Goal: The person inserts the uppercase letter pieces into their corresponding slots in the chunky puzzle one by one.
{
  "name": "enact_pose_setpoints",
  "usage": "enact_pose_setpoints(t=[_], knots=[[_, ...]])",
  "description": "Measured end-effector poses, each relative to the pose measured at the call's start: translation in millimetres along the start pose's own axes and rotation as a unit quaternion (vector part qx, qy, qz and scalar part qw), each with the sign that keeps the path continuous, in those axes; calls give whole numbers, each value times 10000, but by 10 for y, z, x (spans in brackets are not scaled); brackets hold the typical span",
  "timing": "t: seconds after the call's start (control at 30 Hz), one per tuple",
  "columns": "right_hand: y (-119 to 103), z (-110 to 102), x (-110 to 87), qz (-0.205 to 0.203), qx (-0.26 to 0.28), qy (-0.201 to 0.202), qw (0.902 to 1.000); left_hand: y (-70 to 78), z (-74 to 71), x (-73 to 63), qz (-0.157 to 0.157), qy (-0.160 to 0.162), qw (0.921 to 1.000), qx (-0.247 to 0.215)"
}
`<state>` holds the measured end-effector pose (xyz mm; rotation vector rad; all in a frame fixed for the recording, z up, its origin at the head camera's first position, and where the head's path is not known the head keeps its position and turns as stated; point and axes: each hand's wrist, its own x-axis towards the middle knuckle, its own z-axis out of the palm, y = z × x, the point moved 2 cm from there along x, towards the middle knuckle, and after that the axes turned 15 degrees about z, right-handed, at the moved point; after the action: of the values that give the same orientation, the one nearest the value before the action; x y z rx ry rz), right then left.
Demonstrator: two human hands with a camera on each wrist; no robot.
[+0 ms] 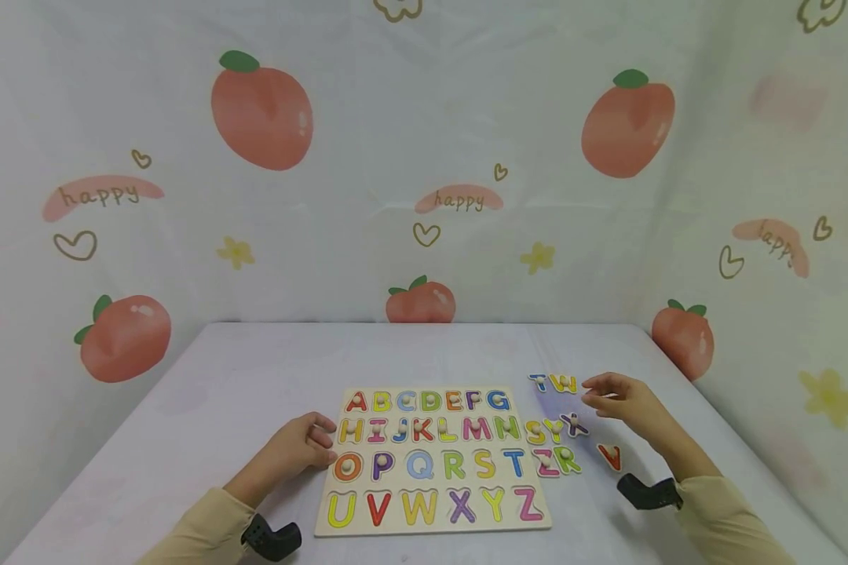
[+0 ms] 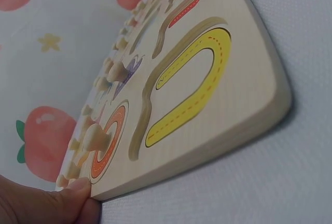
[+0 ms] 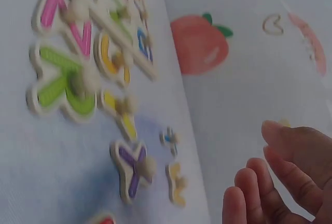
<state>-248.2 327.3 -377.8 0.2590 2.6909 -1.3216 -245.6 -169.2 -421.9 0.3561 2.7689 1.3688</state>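
Note:
A wooden alphabet puzzle board (image 1: 396, 530) lies in the middle of the table; knobbed letters fill it from A through P. My left hand (image 1: 298, 449) holds its left edge, thumb (image 2: 72, 190) by the orange O piece (image 2: 119, 133). To the right of the board, my right hand (image 1: 625, 404) hovers with loosely bent fingers and nothing between them, beside the yellow W piece (image 1: 563, 384). A blue T piece (image 1: 539, 383) lies left of the W. Closer in are the purple X piece (image 1: 575, 424), the yellow Y piece (image 1: 553, 430) and the red V piece (image 1: 610, 457).
Against the board's right edge lie an orange-yellow S piece (image 1: 534, 431), a pink Z piece (image 1: 546, 463) and a green R piece (image 1: 567, 460). Slots from Q through Z show coloured bottoms. A fruit-printed cloth (image 1: 353, 259) hangs behind the table. Each wrist wears a black camera.

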Motion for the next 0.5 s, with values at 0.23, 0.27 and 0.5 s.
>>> enact_pose_setpoints(t=[0.23, 0.27, 0.5], knots=[[217, -218, 148, 110, -139, 325, 9993, -1, -4, 1, 10, -52, 10000, 4], [240, -245, 172, 143, -162, 367, 9991, -3, -1, 4, 2, -58, 10000, 0], [404, -329, 345, 404, -241, 495, 9977, -32, 7, 10, -46, -55, 10000, 64]])
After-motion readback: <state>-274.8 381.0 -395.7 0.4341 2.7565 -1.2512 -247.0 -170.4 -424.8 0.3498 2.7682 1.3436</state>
